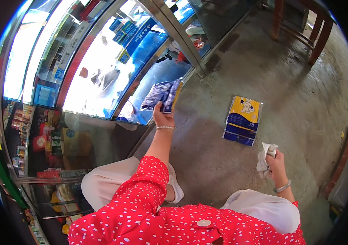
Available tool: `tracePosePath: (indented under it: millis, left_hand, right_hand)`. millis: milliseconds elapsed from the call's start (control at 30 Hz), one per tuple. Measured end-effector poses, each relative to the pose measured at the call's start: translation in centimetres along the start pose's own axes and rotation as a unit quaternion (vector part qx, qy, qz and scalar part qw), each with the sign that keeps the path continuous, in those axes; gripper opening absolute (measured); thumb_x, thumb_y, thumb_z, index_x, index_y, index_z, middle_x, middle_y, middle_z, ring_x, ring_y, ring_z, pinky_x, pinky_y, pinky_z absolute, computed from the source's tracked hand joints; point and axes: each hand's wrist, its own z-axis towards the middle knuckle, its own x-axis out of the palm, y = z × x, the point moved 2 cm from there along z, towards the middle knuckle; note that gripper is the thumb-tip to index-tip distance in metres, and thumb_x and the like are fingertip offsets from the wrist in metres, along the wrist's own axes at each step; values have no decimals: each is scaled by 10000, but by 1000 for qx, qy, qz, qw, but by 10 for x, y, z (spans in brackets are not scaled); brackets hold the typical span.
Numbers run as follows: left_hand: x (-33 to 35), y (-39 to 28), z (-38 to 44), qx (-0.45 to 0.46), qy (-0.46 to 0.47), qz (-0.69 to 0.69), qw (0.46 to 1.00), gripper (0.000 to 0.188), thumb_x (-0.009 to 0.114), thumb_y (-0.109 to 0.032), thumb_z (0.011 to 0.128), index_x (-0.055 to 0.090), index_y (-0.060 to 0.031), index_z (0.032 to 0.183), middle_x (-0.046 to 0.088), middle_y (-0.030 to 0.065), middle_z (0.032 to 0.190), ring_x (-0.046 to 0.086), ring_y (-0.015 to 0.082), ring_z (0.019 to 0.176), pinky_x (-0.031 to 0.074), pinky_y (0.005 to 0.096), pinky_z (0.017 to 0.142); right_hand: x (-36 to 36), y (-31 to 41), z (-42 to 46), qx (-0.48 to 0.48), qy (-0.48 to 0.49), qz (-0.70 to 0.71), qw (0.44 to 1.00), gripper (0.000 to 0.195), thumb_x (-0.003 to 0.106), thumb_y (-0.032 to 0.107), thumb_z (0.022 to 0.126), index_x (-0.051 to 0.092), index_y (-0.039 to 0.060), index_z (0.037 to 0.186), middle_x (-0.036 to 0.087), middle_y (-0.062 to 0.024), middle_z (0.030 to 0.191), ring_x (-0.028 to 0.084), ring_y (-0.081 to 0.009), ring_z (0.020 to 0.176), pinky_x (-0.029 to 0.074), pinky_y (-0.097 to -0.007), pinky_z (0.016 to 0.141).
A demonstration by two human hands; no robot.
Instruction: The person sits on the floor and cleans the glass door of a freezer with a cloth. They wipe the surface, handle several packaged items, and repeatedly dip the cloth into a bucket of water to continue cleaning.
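Note:
My left hand (163, 118) grips a flat plastic-wrapped packet (161, 93), blue with a yellow edge, in front of the glass display case. A crumpled whitish cloth (263, 162) is bunched in my right hand (276, 167), held above the floor. Between and beyond my hands, a yellow and dark blue packet (243, 120) in clear wrapping lies flat on the concrete floor (204, 147). It bears a printed cartoon figure and writing.
A glass display case (180, 36) with metal frames runs along the left, holding blue boxes (128, 30) and many small packaged goods. A wooden chair or stool (316, 30) stands at the upper right. A reddish-brown curved edge (342, 159) lies at the far right.

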Motion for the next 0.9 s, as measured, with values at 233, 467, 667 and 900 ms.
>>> tracePosePath:
  millis: [233,467,667,900]
  left_hand:
    - [17,-12,68,-3,-26,12,1000,347,562,-286,809,475,-33,1030,577,101,979,588,234,842,497,385,694]
    - [-4,-24,69,326,35,718,613,376,628,-216,700,554,-92,1047,518,126,1107,518,303,983,411,341,854]
    - [-43,-57,128,232,-112,830,494,582,447,-544,783,410,-226,1269,165,239,1380,259,383,1243,263,406,991]
    - [-29,-37,151,151,-86,848,501,672,377,-601,776,378,-171,1292,140,351,1331,229,447,1233,228,410,1009]
  right_hand:
    - [13,-2,-4,19,19,-27,999,182,549,-14,711,554,-16,893,574,-39,786,536,-106,675,441,-249,602]
    - [8,-11,-4,40,5,-38,998,184,551,-12,711,555,-8,895,574,-37,783,538,-109,678,444,-252,605]
    - [10,-13,-6,58,9,-48,997,191,555,-12,714,555,-5,905,574,-37,790,540,-114,686,447,-262,615]
    - [7,-18,-8,72,0,-50,996,192,561,-13,715,558,-1,906,571,-32,790,533,-113,687,444,-258,617]
